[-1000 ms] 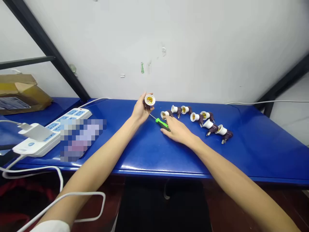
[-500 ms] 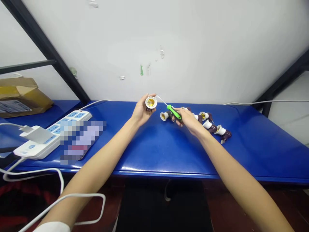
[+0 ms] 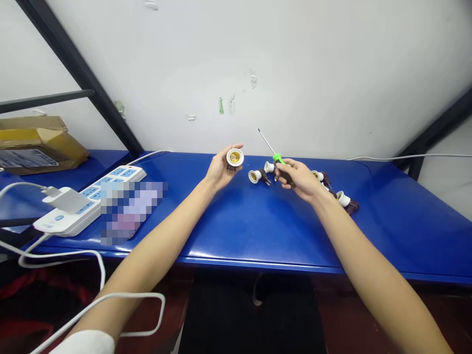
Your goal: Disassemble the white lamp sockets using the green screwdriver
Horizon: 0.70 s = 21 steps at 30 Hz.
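Observation:
Held above the blue table, a bulb socket (image 3: 235,157) with a white rim and brass inside sits in my left hand (image 3: 218,169), its opening facing me and plug pins below. My right hand (image 3: 300,178) is wrapped round the green and black handle of a screwdriver (image 3: 279,158). Its metal shaft points up and left, apart from the socket. Between my hands another bulb socket (image 3: 254,176) lies on the table with its pins to the right. Several more sockets lie around and behind my right hand, one bulb socket (image 3: 343,198) at the far right; my hand and forearm partly hide them.
The blue table (image 3: 236,231) runs along a white wall. On the left are a white power strip (image 3: 70,216) with a charger (image 3: 66,201) plugged in, a blurred-out phone (image 3: 138,211) and a cardboard box (image 3: 40,142). A white cable (image 3: 129,296) loops over my left forearm.
My right hand has moved right, taking the screwdriver away from the socket, and the shaft now points more steeply upward. My left hand still holds its socket. The view has shifted slightly.

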Each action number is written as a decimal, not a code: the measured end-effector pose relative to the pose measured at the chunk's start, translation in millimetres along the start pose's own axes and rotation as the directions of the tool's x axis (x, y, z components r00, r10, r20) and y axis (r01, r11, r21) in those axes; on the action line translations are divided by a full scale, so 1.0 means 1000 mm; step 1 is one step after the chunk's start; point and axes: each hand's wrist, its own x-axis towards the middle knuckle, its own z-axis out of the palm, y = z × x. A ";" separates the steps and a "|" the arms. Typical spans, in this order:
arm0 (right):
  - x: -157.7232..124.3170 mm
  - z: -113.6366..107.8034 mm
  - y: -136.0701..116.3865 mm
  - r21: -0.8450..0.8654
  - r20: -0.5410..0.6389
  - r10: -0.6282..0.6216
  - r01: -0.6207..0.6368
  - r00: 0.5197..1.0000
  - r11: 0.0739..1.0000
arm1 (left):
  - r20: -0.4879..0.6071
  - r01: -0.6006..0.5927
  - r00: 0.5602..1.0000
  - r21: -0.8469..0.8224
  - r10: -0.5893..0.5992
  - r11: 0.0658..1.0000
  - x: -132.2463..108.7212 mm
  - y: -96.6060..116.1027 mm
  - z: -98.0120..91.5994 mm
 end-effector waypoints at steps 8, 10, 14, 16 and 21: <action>-0.013 0.000 -0.015 -0.070 0.032 -0.060 0.062 0.998 0.996 | -0.054 0.003 0.999 0.015 -0.002 1.000 0.014 -0.009 -0.019; -0.014 0.001 -0.016 -0.089 0.021 -0.056 0.058 0.998 0.994 | -0.060 0.003 0.998 0.030 -0.002 1.000 0.017 -0.014 -0.024; -0.018 0.001 -0.016 -0.207 0.034 -0.074 0.079 0.997 0.975 | -0.065 0.013 0.998 0.067 -0.009 0.998 0.021 -0.021 -0.030; -0.019 0.001 -0.016 -0.300 0.041 -0.097 0.104 0.994 0.948 | -0.069 0.019 0.998 0.076 -0.013 0.997 0.022 -0.024 -0.032; -0.021 0.002 -0.016 -0.509 0.090 -0.179 0.200 0.980 0.837 | -0.068 0.027 0.997 0.073 -0.022 0.997 0.024 -0.024 -0.034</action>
